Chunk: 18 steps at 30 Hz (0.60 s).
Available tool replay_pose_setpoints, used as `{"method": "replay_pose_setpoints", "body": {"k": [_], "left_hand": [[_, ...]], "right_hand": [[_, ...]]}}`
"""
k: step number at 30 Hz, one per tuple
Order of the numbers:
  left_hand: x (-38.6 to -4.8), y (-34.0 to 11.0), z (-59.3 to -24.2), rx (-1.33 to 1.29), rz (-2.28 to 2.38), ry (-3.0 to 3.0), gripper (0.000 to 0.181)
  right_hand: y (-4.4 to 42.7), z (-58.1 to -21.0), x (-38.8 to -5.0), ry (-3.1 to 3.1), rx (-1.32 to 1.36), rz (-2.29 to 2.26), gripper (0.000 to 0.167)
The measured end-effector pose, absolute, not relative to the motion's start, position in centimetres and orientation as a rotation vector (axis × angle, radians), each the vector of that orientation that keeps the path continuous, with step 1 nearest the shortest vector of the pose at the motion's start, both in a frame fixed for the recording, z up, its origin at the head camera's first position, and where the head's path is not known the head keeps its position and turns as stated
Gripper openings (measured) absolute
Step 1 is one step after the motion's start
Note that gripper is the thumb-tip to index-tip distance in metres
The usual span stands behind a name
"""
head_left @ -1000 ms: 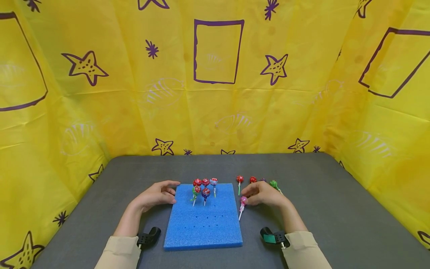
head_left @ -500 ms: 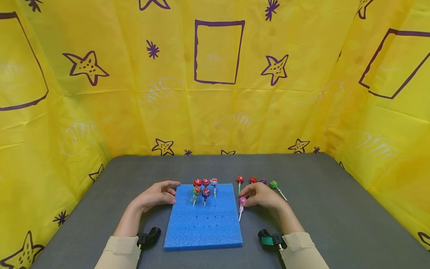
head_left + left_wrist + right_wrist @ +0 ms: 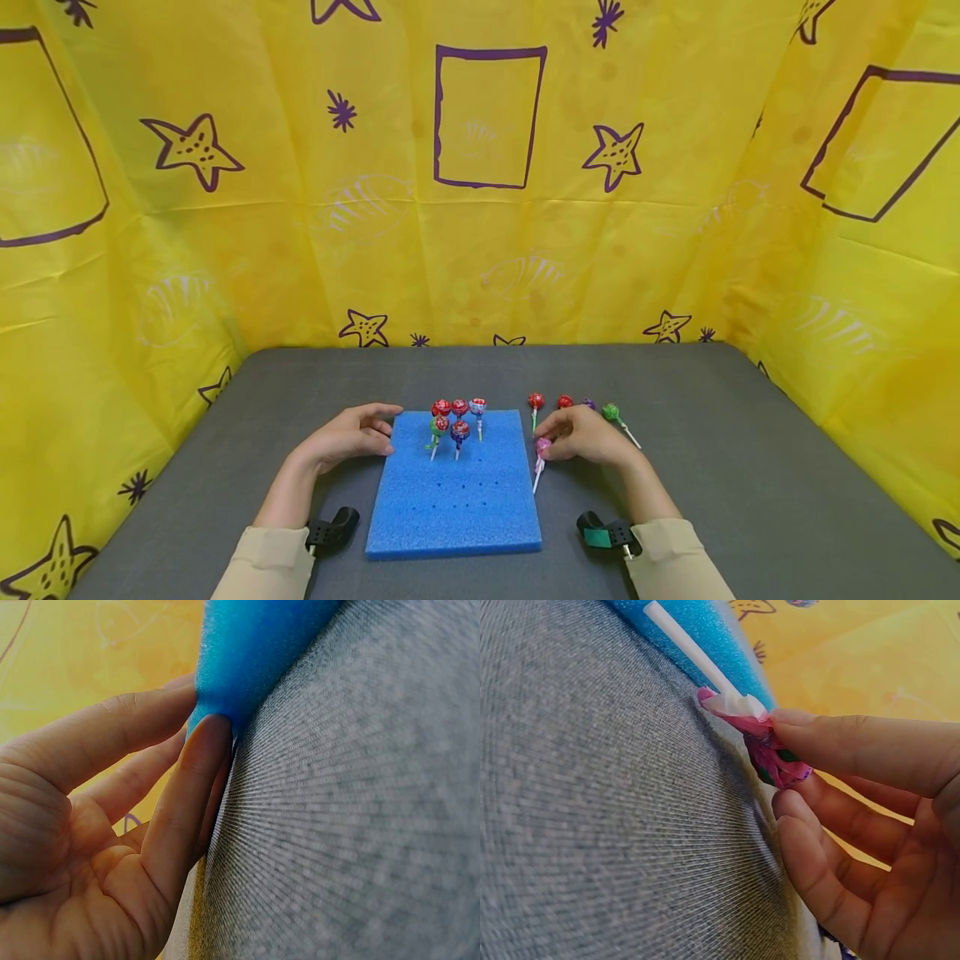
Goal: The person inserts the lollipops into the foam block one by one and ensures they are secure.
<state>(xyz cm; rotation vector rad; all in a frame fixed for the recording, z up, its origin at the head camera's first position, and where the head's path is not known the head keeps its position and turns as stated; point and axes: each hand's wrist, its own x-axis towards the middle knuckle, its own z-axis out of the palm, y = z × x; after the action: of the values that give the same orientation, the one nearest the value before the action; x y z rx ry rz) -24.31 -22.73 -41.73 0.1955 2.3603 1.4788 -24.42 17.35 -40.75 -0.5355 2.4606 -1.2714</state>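
My right hand (image 3: 583, 435) pinches a pink-wrapped lollipop (image 3: 784, 766) by its head between thumb and fingers. Its white stick (image 3: 691, 649) points toward my body, beside the right edge of a blue foam board (image 3: 457, 529). Against the board's left edge rests my left hand (image 3: 348, 432), with index finger and thumb apart on the foam side (image 3: 247, 652). Several lollipops stand upright near the back of the board, among them a green-and-red one (image 3: 439, 425), a dark blue-and-red one (image 3: 460, 430) and a light blue one (image 3: 477, 406). Small holes show in rows nearer the front.
On the grey table (image 3: 750, 500), right of the board, lie a red lollipop (image 3: 536, 401), another red lollipop (image 3: 565, 402), a purple lollipop (image 3: 588, 404) and a green lollipop (image 3: 611, 412). Yellow patterned cloth (image 3: 480, 250) surrounds the table's back and sides.
My right hand has shifted slightly left, toward the board, with its grip at the pink lollipop's head. More of the green and purple lollipops shows behind it. My left hand stays in place.
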Motion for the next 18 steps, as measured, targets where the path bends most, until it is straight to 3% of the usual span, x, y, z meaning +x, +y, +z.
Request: {"method": "replay_pose_setpoints", "body": {"k": [18], "left_hand": [[-24.29,-22.83,-41.72,0.222,1.497,2.339,0.068]], "right_hand": [[16.86,-40.22,-24.36,2.515,-0.577,-1.363,0.032]]}}
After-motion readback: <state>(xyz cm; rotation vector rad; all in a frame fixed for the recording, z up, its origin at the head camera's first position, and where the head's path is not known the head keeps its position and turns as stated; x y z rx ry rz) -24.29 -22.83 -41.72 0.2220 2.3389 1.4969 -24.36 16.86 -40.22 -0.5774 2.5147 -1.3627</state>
